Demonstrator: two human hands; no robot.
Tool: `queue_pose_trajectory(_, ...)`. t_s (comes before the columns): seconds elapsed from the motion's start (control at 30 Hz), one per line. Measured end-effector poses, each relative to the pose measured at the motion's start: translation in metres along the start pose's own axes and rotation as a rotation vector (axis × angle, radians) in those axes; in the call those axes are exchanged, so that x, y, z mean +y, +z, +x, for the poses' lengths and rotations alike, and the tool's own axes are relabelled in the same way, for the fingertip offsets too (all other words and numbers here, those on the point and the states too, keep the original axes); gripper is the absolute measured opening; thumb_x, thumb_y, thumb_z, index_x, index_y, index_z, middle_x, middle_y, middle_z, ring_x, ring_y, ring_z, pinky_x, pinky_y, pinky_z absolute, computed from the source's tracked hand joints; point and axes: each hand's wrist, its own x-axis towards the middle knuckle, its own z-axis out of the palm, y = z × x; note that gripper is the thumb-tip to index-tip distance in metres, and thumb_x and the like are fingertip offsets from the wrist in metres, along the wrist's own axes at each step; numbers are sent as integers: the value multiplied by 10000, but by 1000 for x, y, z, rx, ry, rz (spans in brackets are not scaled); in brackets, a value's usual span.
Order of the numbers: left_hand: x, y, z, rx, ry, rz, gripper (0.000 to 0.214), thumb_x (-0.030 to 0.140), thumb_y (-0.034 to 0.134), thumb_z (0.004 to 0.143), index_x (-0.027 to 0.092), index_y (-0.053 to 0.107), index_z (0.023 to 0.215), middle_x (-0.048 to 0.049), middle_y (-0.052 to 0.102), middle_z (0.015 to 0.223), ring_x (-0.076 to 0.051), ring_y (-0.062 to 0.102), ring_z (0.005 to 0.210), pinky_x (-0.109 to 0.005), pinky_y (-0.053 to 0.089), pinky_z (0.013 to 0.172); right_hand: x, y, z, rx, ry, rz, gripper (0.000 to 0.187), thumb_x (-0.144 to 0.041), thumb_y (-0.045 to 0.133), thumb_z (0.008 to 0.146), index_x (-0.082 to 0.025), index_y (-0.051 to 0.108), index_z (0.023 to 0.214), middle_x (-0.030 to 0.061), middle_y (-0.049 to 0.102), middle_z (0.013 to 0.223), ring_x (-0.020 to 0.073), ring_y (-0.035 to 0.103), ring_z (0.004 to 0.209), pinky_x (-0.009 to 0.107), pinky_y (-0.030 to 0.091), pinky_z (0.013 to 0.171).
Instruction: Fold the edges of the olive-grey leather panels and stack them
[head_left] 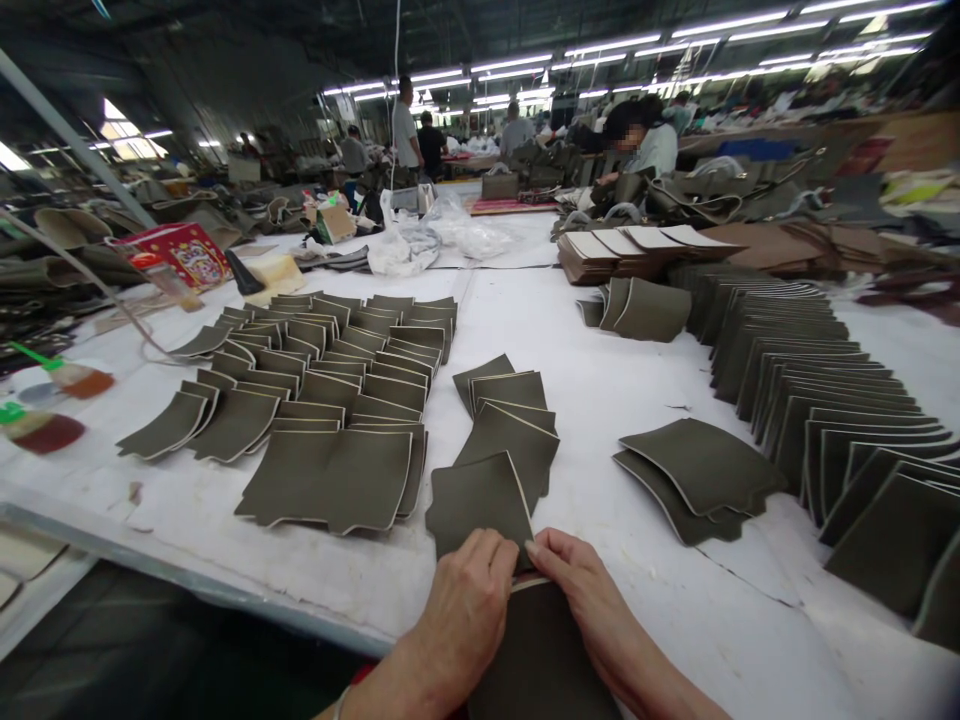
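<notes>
At the near table edge, the left hand (465,610) and right hand (581,590) both pinch a dark leather piece (540,660), fingers closed on its far edge. Just beyond lies a fanned row of pieces (502,440); left of it, a larger overlapped spread (322,400). 2 glue bottles (52,400), probably, sit far left.

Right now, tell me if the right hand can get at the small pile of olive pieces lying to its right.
Probably yes. The right hand rests on the piece at the table edge, and only bare white table lies between it and the small pile. Nothing stands in the way.
</notes>
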Motion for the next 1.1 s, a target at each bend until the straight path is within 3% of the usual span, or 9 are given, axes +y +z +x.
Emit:
queue_pose_trajectory(0.2,6,4,1,57,-10,128,186,10,433,823,183,503,816,-41,565,794,-215,524,708,-324,445,614,1,1,-1,1,4,27,416,-567,670,731,-196,504,647,-39,455,611,152,381,614,276,313,593)
queue_pose_trajectory(0.47,3,-3,-1,53,-188,-108,232,78,317,924,193,473,798,-35,541,790,-195,524,736,-312,379,644,-6,3,-4,-31,30,71,456,-610,692,709,-212,481,639,-48,449,601,146,396,572,267,317,555)
queue_pose_trajectory(0.73,-4,-19,5,233,-439,-354,214,220,370,973,194,501,805,-7,547,761,-164,530,704,-279,379,651,0,0,-2,-43,47,53,426,-590,665,749,-205,497,673,-28,494,608,154,418,586,265,327,549)
queue_pose_trajectory(0.8,-4,-22,6,216,-412,-368,201,209,392,962,191,516,805,-10,556,776,-163,536,719,-277,382,661,-1,-1,-3,-45,49,48,418,-583,658,755,-204,501,679,-27,495,609,152,417,582,266,322,544)
queue_pose_trajectory(0.97,0,-15,4,24,-344,-355,180,134,443,929,189,540,789,-13,566,789,-170,547,746,-274,395,670,-4,0,-5,-27,26,29,417,-583,654,751,-199,512,665,-36,458,611,146,385,589,266,306,548)
queue_pose_trajectory(1.1,2,-5,2,4,-250,-218,184,114,438,932,183,551,804,-29,584,815,-190,554,771,-297,411,683,-4,0,-4,-12,8,20,423,-585,663,726,-207,496,637,-45,422,600,145,361,579,267,292,540)
